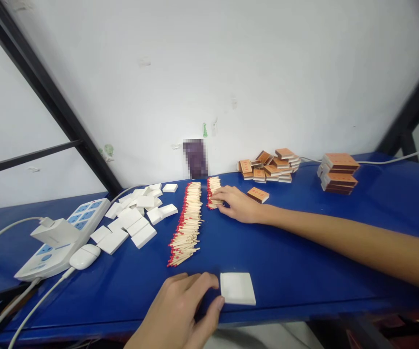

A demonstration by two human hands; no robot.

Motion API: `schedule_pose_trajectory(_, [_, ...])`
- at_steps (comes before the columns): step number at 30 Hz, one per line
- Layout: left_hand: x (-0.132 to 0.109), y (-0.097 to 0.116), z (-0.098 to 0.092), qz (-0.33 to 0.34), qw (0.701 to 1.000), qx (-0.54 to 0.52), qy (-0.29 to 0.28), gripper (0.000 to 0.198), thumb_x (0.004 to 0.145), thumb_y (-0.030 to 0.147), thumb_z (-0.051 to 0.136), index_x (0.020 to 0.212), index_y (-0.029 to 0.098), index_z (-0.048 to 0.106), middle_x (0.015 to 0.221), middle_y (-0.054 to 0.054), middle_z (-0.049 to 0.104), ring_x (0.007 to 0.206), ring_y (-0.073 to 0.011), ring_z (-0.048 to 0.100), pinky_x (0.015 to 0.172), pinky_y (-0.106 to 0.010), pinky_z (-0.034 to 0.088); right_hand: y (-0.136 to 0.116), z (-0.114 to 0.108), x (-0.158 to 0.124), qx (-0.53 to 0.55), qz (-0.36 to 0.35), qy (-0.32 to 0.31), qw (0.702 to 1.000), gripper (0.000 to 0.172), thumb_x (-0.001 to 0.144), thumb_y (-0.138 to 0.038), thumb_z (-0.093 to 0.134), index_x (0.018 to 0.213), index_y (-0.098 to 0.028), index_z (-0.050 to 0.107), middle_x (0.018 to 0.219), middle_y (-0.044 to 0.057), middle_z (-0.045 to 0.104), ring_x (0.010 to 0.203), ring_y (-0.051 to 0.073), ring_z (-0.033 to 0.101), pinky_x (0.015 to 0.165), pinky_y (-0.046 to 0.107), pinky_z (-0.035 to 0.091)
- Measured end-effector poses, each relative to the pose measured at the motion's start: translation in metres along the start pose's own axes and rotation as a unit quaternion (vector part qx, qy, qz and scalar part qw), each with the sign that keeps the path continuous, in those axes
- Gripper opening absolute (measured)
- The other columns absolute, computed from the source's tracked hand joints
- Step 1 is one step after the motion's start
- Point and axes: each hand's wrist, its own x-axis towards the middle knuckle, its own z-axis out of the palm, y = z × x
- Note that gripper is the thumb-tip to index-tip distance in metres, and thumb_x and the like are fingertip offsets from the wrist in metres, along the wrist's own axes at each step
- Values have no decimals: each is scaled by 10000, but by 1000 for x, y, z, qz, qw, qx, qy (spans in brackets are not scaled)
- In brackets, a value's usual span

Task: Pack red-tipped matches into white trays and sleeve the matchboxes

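My right hand (237, 204) reaches over a short row of red-tipped matches (214, 185), with fingers and thumb bent around some at its near end. At the table's front, my left hand (185, 303) is curled with thumb and index finger apart. Their tips are at the left edge of a white matchbox tray (237, 288), which lies flat; whether both touch it I cannot tell. A longer row of matches (189, 218) runs between the hands, red heads to the left. One orange matchbox (258, 195) lies just beyond my right wrist.
White matchbox trays (136, 218) lie heaped at the left, beside a power strip (85, 213) with a plugged-in charger (54, 234) and a white cabled case (85, 257). Orange matchboxes (272, 169) are piled at the back; others are stacked (340, 172) farther right. A wall (267, 72) stands behind.
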Motion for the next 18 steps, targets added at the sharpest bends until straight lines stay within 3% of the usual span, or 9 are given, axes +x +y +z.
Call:
schedule_pose_trajectory(4, [-1, 0, 0, -20, 1000, -3, 2, 95, 934, 254, 524, 843, 239, 499, 661, 44, 604, 565, -144, 591, 557, -243, 460, -4, -2, -1, 6, -24, 7, 1000, 223, 955, -219, 527, 1112, -187, 683, 1156, 114, 667, 1065, 251, 609, 931, 402, 433])
schedule_pose_trajectory(7, [-1, 0, -1, -21, 1000, -10, 4, 35, 920, 258, 556, 922, 242, 524, 745, 31, 633, 634, -151, 621, 604, -244, 490, -7, -3, -1, 6, -41, 6, 999, 221, 950, -207, 529, 1103, -179, 685, 1116, 110, 674, 1026, 242, 621, 912, 395, 450])
schedule_pose_trajectory(18, [0, 2, -5, -11, 1000, 6, 3, 195, 887, 226, 614, 1077, 258, 580, 863, -1, 698, 784, -189, 696, 642, -251, 532, -13, -13, -8, -1, -102, -46, 994, 226, 912, -145, 543, 1081, -185, 687, 1065, 101, 685, 970, 221, 646, 867, 343, 507])
